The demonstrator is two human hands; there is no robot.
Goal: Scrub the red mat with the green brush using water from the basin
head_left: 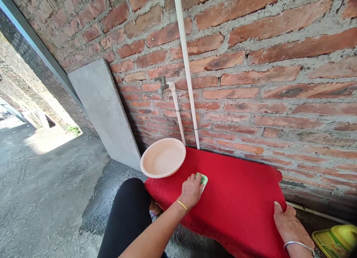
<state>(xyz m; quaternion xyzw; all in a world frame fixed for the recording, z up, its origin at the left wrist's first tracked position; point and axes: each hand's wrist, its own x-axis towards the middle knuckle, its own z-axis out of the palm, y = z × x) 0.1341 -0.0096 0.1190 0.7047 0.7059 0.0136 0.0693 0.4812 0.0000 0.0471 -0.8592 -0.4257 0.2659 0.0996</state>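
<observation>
A red cloth [237, 198] lies spread over a low table-like surface and hangs down at the front. On it, left of the middle, my left hand [192, 191] is closed around a small pale-green object [205, 181]. Darker green shows between the fingers, and they hide what kind of thing it is. My right hand [290, 221] grips the cloth's right edge, thumb on top; its other fingers are partly out of sight. A pale pink plastic basin [163, 158] sits tilted at the cloth's back left corner.
Behind the cloth stands a brick wall [240, 94] with a grey tap [161, 86] above the basin and a white pipe [185, 57]. A grey slab [103, 109] leans there at left. Wet concrete [103, 198] lies below it. A yellow-green item [336, 240] is at lower right.
</observation>
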